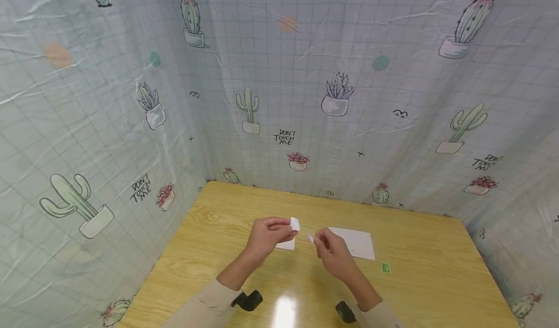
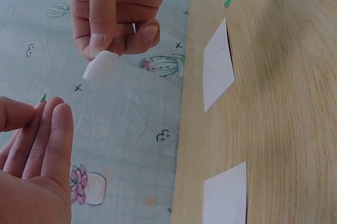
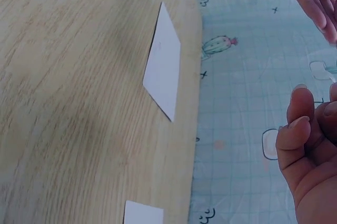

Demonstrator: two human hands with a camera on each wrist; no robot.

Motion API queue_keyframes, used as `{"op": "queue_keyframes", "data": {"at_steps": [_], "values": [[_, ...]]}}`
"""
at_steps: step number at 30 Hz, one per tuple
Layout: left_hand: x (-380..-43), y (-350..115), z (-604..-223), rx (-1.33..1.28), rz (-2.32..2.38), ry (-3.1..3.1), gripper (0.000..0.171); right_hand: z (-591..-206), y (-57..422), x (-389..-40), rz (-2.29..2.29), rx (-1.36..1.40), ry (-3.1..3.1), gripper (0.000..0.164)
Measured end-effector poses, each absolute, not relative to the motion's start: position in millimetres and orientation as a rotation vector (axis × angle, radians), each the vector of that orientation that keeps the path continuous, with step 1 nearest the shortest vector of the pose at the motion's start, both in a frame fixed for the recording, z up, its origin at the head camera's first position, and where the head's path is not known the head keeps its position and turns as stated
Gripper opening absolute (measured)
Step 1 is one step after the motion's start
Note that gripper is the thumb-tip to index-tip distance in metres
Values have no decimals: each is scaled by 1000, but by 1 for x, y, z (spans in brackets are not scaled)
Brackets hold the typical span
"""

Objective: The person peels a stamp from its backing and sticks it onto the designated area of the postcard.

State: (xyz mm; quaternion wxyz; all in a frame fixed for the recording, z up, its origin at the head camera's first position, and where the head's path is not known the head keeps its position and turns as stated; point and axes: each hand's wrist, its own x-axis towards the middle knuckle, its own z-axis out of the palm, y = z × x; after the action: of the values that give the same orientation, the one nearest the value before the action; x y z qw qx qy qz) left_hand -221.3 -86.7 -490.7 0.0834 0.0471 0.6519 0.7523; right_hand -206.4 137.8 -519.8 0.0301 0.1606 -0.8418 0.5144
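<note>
My left hand pinches a small stamp-like piece between thumb and fingertips. Its white side shows in the head view, and a green corner of it peeks over the fingers in the left wrist view. Close by on the right, my right hand pinches a small white, soft-looking piece by one end. The two pieces are a short gap apart, above the table. Beneath the left hand lies a white paper, partly covered. A larger white paper lies behind the right hand.
A green stamp-like piece with a pale border lies on the wooden table, right of the larger paper. A cactus-print curtain hangs along the back and sides. Black wrist-worn devices sit near both sleeves.
</note>
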Motion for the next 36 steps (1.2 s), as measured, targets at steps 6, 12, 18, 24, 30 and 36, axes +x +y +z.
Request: {"op": "queue_keyframes", "data": {"at_steps": [6,12,18,24,30,36], "values": [[-223,-89,-492,133,2244,1961,27,-520,142,-208,1525,496,-2622,9],[-224,-90,-493,141,2247,1952,27,-521,144,-210,1465,518,-2645,10],[-225,-90,-493,138,2243,1950,28,-521,145,-211,1393,548,-2635,13],[-225,-90,-494,128,2245,1935,27,-522,146,-212,1337,546,-2606,14],[-224,-89,-493,135,2238,1926,28,-522,144,-214,1327,582,-2540,12],[-224,-88,-492,150,2227,1937,30,-522,141,-216,1329,654,-2461,11]]}}
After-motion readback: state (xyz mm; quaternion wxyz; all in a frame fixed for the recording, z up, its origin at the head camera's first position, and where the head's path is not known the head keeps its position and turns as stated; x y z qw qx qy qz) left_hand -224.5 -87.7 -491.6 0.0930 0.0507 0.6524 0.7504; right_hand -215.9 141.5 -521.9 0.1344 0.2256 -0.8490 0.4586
